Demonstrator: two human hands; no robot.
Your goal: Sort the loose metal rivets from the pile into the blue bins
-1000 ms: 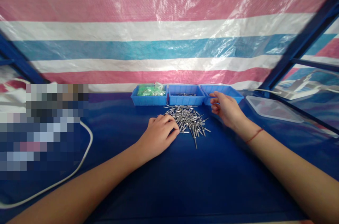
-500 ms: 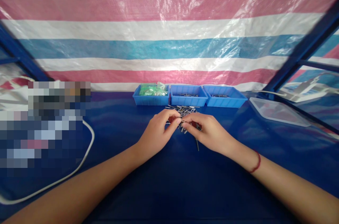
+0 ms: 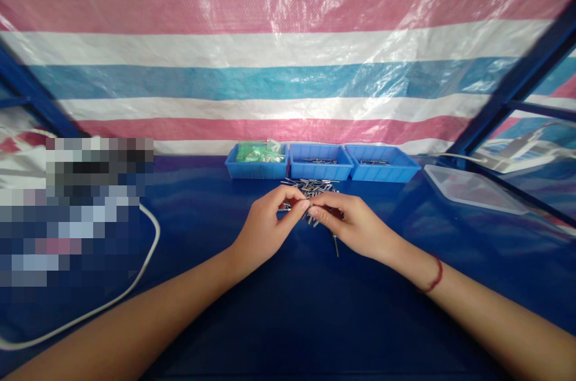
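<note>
A pile of thin metal pins [image 3: 320, 187], perhaps screws or rivets, lies on the blue table top. Over its near side my left hand [image 3: 275, 213] pinches with thumb and forefinger. My right hand [image 3: 355, 222] is closed in the same way, its fingertips meeting those of the left. Whatever the fingertips hold is too small and too covered to make out. One longer pin [image 3: 335, 245] points toward me from beneath the right hand. Both hands hide part of the pile.
Behind the pile stand three blue bins: the left bin [image 3: 234, 170] with green-and-clear packets [image 3: 258, 153], the middle bin [image 3: 320, 172] and right bin [image 3: 391, 174] with some pins. A clear plastic lid [image 3: 472, 192] lies right. A white cable [image 3: 150, 249] curves at left beside a blurred-out area.
My fingertips have drawn slightly closer together, the right fingers moving a little over the left ones. The pile and bins have not moved.
</note>
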